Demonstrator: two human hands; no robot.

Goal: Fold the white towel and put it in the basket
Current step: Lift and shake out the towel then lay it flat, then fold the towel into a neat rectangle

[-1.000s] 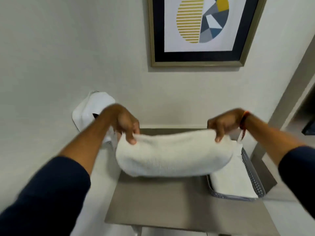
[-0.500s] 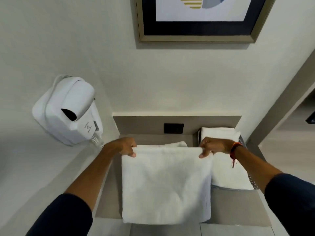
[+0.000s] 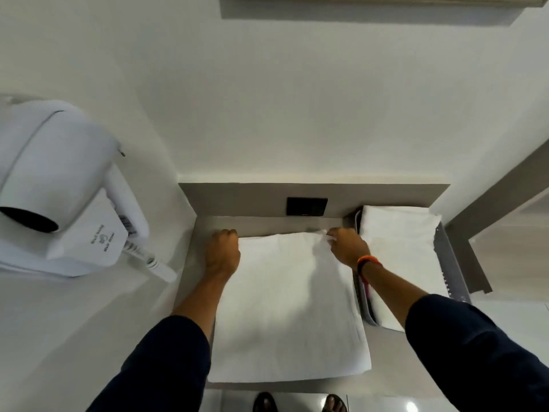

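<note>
The fingers (image 3: 329, 237) of the right hand (image 3: 346, 248) pinch the far right corner of the white terry towel (image 3: 289, 307); those of the left hand (image 3: 223, 251) are curled in a fist over the far left corner, though whether they clamp cloth or only press it down cannot be told. A second ago the towel hung in the air between both hands as a soft roll; half a second ago it was draped down the front edge; now it lies flat on the grey-brown tabletop (image 3: 190, 257), pulled back from that edge. To my eye, a fold is laid and another is due before it goes in. Its long axis runs from the person toward the wall, far edge under the hands. The grey perforated basket (image 3: 451, 263), already holding a folded white towel (image 3: 398, 242), stands just beside it on the right.
</note>
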